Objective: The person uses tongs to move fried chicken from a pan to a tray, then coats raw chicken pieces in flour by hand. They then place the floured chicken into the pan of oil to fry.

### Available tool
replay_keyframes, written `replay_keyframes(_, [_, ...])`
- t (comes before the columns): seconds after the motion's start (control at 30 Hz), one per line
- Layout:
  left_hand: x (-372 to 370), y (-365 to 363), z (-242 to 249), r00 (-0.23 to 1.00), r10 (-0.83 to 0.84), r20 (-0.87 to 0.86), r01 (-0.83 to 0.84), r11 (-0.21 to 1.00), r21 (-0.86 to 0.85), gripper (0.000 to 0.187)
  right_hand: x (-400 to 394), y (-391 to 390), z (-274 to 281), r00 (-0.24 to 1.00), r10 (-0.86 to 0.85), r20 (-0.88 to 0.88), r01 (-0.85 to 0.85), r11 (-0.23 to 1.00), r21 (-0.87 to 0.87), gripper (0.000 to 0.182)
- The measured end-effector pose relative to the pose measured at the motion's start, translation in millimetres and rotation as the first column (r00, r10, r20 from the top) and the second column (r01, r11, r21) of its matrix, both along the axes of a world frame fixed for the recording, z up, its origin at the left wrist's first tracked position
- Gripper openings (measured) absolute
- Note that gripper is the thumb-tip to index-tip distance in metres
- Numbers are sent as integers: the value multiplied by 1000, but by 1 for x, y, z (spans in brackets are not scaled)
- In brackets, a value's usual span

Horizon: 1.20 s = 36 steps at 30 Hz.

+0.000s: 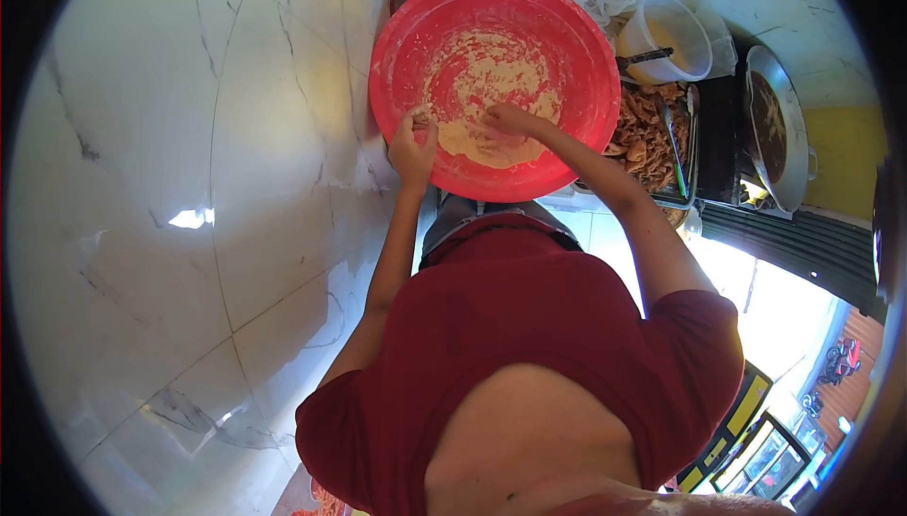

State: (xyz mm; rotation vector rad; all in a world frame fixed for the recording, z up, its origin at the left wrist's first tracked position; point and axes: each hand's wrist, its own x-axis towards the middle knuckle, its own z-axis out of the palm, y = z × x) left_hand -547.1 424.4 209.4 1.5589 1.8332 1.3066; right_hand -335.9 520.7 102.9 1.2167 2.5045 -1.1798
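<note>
A large red plastic basin (402, 53) holds pale yellow flour (501, 81), spread in a loose, crumbly layer over its bottom. At the basin's left side, my left hand (414, 143) is raised with its fingers curled together. Pale floury bits cling to its fingertips, and whatever they pinch is too small to name. My right hand (513, 120) reaches in from the right, low over the flour near the middle. Its fingers are curled and dusted with flour, and anything inside them is hidden.
Right of the basin, a tray of brown fried pieces (647, 138) holds green-handled tongs (677, 162). Behind it stands a white tub (675, 39) with a dark handle across it. A wide pan of dark oil (770, 129) sits farther right. A tiled wall (208, 185) rises at left.
</note>
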Motion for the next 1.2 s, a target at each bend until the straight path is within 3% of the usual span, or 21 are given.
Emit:
replay_keyframes(0.07, [0,0,-1,1000,-6,-1,6,1000,-2,24,-8,-2,-36,936,297,188,-345,882,322,38])
replay_keyframes(0.17, [0,0,-1,1000,-16,-1,16,1000,-6,25,-23,-50,-62,995,-39,87,5,933,359,45])
replay_keyframes(0.27, [-2,-1,-1,1000,-18,-8,18,1000,-10,25,-47,-91,1,929,-275,246,214,945,247,51])
replay_keyframes(0.37, [-5,0,3,1000,-17,-2,17,1000,-22,27,-38,-65,-85,967,13,256,31,986,-164,47])
replay_keyframes(0.47, [-5,-1,3,1000,-17,-4,16,999,-30,27,-45,-41,0,987,160,-32,-146,778,-610,38])
replay_keyframes(0.57, [-6,0,-1,999,-41,-5,41,998,-51,28,-33,-18,2,978,60,-198,-130,922,-364,30])
replay_keyframes(0.63, [-4,-1,3,995,-96,-3,95,991,-93,29,-21,3,-1,979,-143,-143,88,939,-333,25])
replay_keyframes(0.73, [-7,5,-9,927,-296,-230,242,942,-234,35,1,6,22,895,-281,-347,282,958,-49,25])
replay_keyframes(0.83, [-3,15,-21,841,-508,-188,394,812,-431,44,20,-6,66,884,-369,-286,396,918,41,29])
replay_keyframes(0.93, [6,31,-61,639,-723,-264,489,647,-585,52,38,-34,108,871,-416,-262,453,886,99,29])
replay_keyframes(1.03, [36,43,-56,425,-853,-303,475,495,-728,59,59,-56,112,837,-500,-223,536,830,151,34])
replay_keyframes(1.13, [52,40,-91,314,-889,-333,498,453,-739,67,77,-78,101,796,-493,-351,585,776,236,36])
replay_keyframes(1.2, [57,40,-112,314,-872,-376,498,489,-716,78,80,-91,116,785,-545,-296,602,784,152,41])
